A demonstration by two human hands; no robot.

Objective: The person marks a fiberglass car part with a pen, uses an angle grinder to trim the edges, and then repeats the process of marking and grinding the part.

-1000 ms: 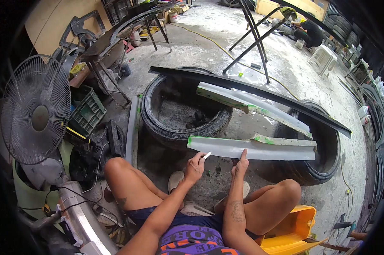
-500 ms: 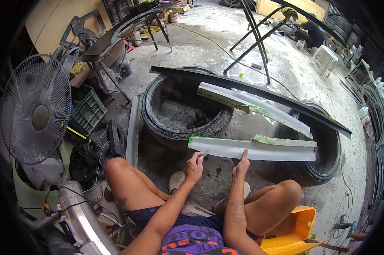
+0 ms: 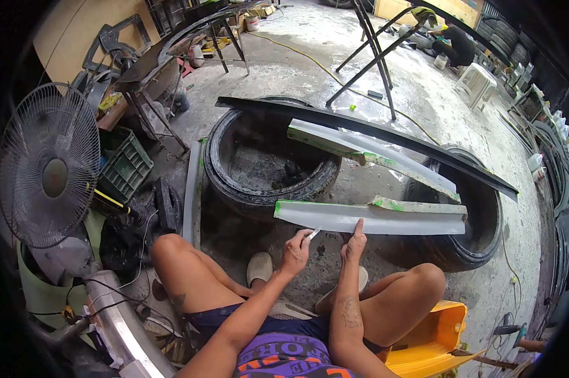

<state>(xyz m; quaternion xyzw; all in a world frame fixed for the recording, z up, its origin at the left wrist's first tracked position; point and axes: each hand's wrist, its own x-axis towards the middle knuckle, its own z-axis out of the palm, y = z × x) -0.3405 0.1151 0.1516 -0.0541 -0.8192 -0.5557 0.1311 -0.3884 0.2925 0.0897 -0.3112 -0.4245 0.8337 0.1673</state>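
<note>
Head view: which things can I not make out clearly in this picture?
In the head view:
- White object: gripped end, behind the left hand.
- Near grey panel: underside, turned away.
- Distant person: what they handle, too small.
- Yellow part: one side, behind the right leg.

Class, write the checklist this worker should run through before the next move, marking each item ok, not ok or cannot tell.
1. Small tool held in the left hand: ok.
2. Right hand touching the near panel: ok.
3. Near panel free of green marks: not ok, green shows along its upper edge.
4. Near panel's left end supported by the left tire: cannot tell.
5. Fan switched on: cannot tell.
</note>
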